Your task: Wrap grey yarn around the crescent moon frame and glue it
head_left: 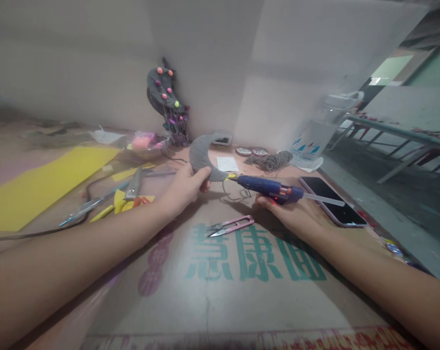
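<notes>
My left hand [185,187] is closed on a grey yarn-wrapped crescent [201,155], held up just above the work surface. My right hand [296,214] grips a blue hot glue gun [269,188] with a clear glue stick poking out of its back. The gun's nozzle points left at the lower tip of the crescent. A loose grey yarn strand hangs down from the crescent between my hands. Pink thread snips [231,225] lie on the printed cardboard [241,272] below the glue gun.
A dark phone [331,200] lies right of my right hand. A yellow foam sheet [41,187], scissors [92,206] and yellow scraps sit at the left. A finished grey crescent with pompoms [167,99] leans in the wall corner. Loose grey yarn [269,160] lies behind.
</notes>
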Available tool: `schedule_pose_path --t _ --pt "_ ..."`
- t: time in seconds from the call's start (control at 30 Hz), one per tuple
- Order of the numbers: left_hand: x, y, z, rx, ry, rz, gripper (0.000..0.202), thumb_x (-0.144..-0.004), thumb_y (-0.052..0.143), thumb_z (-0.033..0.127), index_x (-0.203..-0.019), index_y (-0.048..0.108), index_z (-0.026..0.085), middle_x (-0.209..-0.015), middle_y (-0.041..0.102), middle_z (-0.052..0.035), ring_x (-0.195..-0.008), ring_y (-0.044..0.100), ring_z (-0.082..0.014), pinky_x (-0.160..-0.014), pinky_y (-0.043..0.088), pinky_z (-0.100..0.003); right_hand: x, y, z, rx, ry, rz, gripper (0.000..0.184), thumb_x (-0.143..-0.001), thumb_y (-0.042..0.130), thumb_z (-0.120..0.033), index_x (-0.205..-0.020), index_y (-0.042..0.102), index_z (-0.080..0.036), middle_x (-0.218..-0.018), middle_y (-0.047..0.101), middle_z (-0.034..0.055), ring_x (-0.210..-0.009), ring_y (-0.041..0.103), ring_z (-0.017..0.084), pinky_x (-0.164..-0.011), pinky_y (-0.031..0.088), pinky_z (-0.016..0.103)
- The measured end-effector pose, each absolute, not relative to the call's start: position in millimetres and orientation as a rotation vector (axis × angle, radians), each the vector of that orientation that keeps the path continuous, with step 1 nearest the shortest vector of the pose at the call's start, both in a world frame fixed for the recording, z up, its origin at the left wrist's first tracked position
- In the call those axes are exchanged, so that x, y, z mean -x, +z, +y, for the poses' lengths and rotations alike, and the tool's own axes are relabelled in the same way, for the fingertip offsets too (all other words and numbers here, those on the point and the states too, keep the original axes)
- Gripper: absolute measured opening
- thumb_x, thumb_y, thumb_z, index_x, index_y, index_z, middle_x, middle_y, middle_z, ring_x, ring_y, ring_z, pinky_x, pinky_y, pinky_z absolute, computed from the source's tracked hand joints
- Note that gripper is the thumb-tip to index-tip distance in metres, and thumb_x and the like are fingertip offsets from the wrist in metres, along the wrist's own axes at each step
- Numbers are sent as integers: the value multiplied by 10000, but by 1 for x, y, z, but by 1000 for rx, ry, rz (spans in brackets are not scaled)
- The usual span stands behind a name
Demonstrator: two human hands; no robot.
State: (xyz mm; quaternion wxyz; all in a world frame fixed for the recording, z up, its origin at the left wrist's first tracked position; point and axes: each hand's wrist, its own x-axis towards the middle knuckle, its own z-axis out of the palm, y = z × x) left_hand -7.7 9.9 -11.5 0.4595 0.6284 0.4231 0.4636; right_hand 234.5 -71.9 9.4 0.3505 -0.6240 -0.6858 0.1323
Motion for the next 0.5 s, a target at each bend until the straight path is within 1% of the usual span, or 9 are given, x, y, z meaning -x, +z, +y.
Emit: schedule_pose_path --t 0.1,0.2,0.33,0.43,0.5 --pt "7 -10 9 -1543 1131 1043 246 -889 535 359 -704 492 203 -582 540 19 -451 421 -91 -423 301 -241 -233 12 -72 1751 320 -1752 207 -766 732 -449 -773 715 -243 -742 725 84 -734 703 320 -653 583 426" --pt "6 -8 7 -1538 1160 1011 223 -872 545 328 -697 490 200 -576 534 21 -491 449 -96 -454 328 -230 -230 16 -74 1737 320 -1799 215 -782 701 -466 -747 700 -254 -705 713 76 -715 697 311 -649 576 410" --pt "5 -8 7 -1551 1159 987 241 -868 551 343 -688 498 192 -577 544 19 -499 453 -95 -473 345 -228 -229 14 -73 1690 331 -1826 205 -783 686 -459 -729 685 -261 -691 708 68 -715 695 304 -672 575 395" --pt "4 -9 7 -1535 1165 978 224 -861 556 329 -696 500 189 -578 544 21 -517 470 -95 -496 372 -220 -231 3 -69 1608 340 -1769 187 -779 704 -440 -750 711 -256 -741 730 69 -758 703 309 -707 578 397" --pt "4 -9 8 -1513 1158 981 218 -858 559 335 -707 500 189 -582 547 21 -515 473 -95 -485 364 -216 -233 -4 -66 1566 327 -1756 191 -789 709 -441 -763 741 -254 -762 739 66 -765 704 303 -726 579 398"
